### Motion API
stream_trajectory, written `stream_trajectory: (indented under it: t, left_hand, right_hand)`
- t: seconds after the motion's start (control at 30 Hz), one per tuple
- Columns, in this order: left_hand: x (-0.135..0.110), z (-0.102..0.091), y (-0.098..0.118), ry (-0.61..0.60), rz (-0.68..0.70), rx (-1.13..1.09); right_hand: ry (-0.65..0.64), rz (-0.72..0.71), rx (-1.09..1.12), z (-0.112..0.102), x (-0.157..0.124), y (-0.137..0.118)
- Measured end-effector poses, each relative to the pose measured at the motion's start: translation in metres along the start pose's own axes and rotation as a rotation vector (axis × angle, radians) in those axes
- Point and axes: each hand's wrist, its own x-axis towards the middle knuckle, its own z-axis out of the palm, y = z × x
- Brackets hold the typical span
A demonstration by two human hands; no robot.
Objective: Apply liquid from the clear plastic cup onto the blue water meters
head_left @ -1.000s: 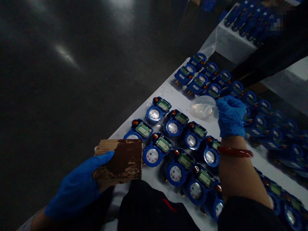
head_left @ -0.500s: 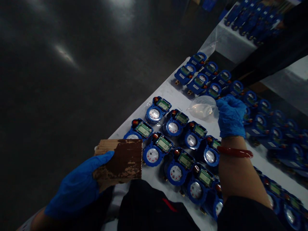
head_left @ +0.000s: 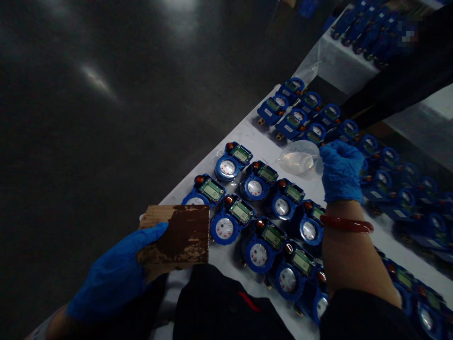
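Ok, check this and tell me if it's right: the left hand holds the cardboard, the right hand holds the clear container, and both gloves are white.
Wrong on the colour: both gloves are blue, not white, as the head view shows. The left hand does hold the cardboard, and the right hand the clear container.

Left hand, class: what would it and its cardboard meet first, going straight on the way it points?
Probably the meter partly hidden behind the cardboard in the left hand; depth is unclear, so the cardboard might pass over it.
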Motion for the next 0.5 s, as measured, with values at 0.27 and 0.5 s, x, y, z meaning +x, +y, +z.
stream_trajectory:
  t: [0.27,0.5]
  left_hand:
    - [0.0001,-0.0033,0.0052,0.022,-0.022,0.000]
    - [0.0002,-0.0031,0.0064,0.024,0.009,0.039]
  right_hand:
    - [-0.001,-0.019,-0.024,-0.0008,0.0023,0.0034]
    - [0.007,0.010,0.013,0.0010,0.0004,-0.0018]
